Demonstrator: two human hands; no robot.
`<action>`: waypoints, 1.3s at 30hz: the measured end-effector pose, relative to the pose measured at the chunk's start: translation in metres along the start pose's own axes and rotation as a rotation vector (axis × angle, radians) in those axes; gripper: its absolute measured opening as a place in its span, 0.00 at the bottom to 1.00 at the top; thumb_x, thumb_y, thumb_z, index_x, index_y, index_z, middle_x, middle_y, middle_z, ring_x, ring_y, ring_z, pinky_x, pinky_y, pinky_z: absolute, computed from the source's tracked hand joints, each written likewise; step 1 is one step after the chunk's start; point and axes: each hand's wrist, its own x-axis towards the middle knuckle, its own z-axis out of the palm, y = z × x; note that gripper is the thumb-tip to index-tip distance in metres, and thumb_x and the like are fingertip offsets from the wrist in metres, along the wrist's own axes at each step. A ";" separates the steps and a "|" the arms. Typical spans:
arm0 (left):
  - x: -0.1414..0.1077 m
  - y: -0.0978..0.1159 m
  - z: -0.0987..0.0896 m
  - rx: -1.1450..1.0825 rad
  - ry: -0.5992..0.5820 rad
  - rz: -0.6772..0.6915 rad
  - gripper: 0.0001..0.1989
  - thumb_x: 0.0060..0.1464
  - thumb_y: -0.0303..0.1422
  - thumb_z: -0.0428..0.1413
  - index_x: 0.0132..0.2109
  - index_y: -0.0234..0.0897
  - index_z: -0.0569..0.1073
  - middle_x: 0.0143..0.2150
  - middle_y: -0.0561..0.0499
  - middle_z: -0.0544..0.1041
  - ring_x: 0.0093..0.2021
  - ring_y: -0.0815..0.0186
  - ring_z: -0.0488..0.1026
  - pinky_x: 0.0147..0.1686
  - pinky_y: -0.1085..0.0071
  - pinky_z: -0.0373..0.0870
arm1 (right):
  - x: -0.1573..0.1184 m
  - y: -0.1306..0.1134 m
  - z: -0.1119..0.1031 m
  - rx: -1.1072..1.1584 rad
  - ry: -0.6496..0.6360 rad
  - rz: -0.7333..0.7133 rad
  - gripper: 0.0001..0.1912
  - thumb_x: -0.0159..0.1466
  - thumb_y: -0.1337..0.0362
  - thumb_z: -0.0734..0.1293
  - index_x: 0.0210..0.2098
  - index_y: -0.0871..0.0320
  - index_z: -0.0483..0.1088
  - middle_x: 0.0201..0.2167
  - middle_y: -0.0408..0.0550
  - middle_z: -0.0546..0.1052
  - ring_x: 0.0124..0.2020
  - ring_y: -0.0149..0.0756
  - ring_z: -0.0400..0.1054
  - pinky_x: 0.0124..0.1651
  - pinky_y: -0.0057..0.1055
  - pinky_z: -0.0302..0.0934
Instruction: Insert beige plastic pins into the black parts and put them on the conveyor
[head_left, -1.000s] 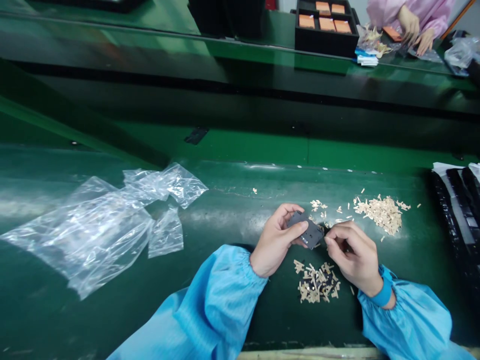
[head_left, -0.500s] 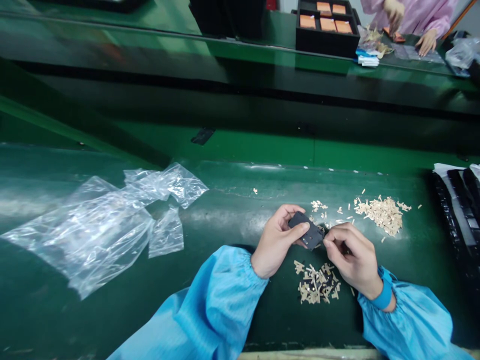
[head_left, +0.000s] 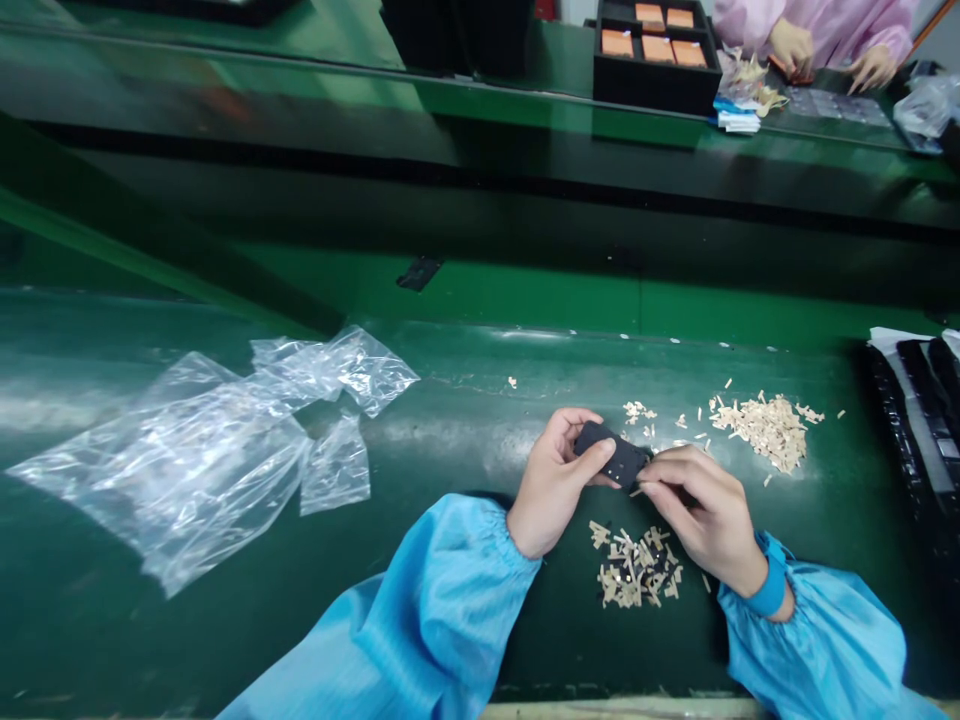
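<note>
1. Head view: the flat black rectangular plate (head_left: 621, 464) has tilted slightly; the left hand (head_left: 551, 490) grips it, the right hand (head_left: 701, 510) pinches at its right end, suggesting continued fine work there.
2. Glossy green tabletop (head_left: 442, 455): a pale-strip heap (head_left: 769, 432) lies right of the plate, crumpled clear plastic bags (head_left: 202, 455) left.
3. Beyond the plate: a black compartmented box (head_left: 654, 88).

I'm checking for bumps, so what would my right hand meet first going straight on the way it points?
The right hand would probably meet the dark plate in the left hand, perhaps touching already; depth is unclear.
</note>
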 end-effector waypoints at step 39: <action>-0.001 0.000 -0.001 0.120 -0.108 0.012 0.21 0.47 0.40 0.69 0.38 0.37 0.66 0.32 0.56 0.69 0.31 0.70 0.70 0.30 0.71 0.78 | -0.004 0.005 0.008 0.059 -0.028 0.163 0.22 0.66 0.64 0.71 0.59 0.53 0.69 0.26 0.38 0.70 0.21 0.29 0.62 0.24 0.27 0.63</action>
